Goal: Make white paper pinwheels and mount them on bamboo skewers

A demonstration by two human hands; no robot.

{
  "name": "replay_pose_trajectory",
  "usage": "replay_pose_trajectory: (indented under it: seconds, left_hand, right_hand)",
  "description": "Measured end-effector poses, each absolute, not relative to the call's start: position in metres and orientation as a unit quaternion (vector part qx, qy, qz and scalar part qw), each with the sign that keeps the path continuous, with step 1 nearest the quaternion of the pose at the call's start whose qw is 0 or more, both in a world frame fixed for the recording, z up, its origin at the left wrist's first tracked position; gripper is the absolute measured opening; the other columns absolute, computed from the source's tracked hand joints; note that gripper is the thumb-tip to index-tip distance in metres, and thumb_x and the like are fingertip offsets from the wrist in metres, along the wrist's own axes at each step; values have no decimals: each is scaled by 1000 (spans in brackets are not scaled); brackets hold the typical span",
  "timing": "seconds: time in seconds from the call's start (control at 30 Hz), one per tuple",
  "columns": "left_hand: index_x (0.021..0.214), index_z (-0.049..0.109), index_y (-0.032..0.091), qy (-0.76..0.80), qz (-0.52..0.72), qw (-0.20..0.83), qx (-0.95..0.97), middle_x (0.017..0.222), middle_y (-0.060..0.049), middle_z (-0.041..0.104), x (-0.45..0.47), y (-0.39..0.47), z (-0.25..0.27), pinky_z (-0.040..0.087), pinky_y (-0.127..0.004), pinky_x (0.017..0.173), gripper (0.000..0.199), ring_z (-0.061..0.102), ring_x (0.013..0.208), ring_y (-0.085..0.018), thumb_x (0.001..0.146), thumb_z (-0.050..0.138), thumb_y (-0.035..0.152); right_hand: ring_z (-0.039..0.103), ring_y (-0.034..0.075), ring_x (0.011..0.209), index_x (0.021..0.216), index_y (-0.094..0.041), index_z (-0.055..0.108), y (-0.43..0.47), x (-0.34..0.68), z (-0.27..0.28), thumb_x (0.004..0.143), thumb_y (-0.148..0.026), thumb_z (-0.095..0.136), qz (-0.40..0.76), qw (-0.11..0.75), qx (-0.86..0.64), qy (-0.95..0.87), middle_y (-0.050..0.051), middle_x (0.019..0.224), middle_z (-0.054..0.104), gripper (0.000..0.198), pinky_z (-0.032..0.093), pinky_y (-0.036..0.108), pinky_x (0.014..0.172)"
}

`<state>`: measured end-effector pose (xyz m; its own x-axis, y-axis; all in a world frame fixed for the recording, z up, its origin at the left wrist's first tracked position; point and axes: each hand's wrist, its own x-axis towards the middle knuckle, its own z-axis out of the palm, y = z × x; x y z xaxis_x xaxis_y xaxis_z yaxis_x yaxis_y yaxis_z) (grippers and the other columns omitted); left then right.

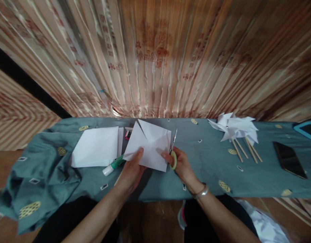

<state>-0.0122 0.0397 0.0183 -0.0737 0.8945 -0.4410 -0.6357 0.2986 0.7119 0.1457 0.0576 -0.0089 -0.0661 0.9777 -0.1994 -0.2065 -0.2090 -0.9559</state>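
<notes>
A blue-green, cloth-covered surface runs beneath a square white paper sheet; a pleated, floral-printed beige curtain hangs beyond it. The left hand pinches the sheet's near edge; the right hand grips its right side (and yellow-handled metal scissors).

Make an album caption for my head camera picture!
Left hand holds slit paper, right hand holds scissors, pinwheels lie at right.
</notes>
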Motion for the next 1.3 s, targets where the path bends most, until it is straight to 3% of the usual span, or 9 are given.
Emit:
replay_pose_trajectory:
  seconds: [0.1, 0.27, 0.4, 0.57, 0.77, 1.3]
  left_hand:
    - [101, 68, 14, 471, 614, 623, 114, 102, -6, 73, -24, 48, 26, 56, -25, 80, 16, 69, 88, -15, 87, 61, 18]
    - [114, 65, 17, 474, 669, 562, 114, 109, -5, 72, -41, 58, 39, 56, -27, 87, 28, 69, 95, -17, 87, 59, 12]
    - [111, 66, 16, 466, 677, 558, 118, 105, -5, 73, -41, 59, 38, 56, -26, 84, 25, 69, 88, -15, 88, 56, 11]
    - [107, 67, 15, 444, 666, 586, 125, 96, -3, 74, -34, 57, 32, 57, -24, 80, 22, 69, 79, -13, 89, 55, 11]
    - [104, 66, 14, 440, 659, 595, 135, 88, -2, 74, -29, 55, 32, 57, -29, 83, 20, 68, 73, -13, 89, 54, 10]
    - [102, 67, 16, 437, 654, 603, 131, 89, -1, 72, -27, 54, 31, 56, -27, 80, 18, 66, 71, -11, 87, 56, 11]
  right_hand:
    - [54, 13, 61, 90, -18, 66, 50, 154, -5, 65, -57, 77, 619, 398, -470, -486, 1, 71, 65, 48, 45, 25, 57]
    - [55, 13, 63, 100, -15, 63, 33, 174, -8, 71, -63, 68, 680, 238, -415, -556, 4, 78, 67, 56, 46, 26, 59]
    - [55, 12, 64, 104, -12, 61, 25, 179, -8, 73, -64, 66, 715, 174, -376, -563, 7, 83, 67, 61, 45, 25, 59]
    - [57, 13, 66, 106, -11, 59, 26, 174, 0, 69, -68, 67, 718, 160, -381, -560, 7, 82, 66, 68, 49, 29, 63]
    - [60, 16, 66, 100, -11, 61, 28, 169, 6, 70, -68, 66, 712, 168, -398, -553, 7, 80, 65, 64, 54, 36, 69]
    - [57, 10, 59, 96, -12, 63, 30, 168, -3, 69, -62, 71, 724, 190, -387, -538, 4, 73, 66, 57, 49, 25, 57]
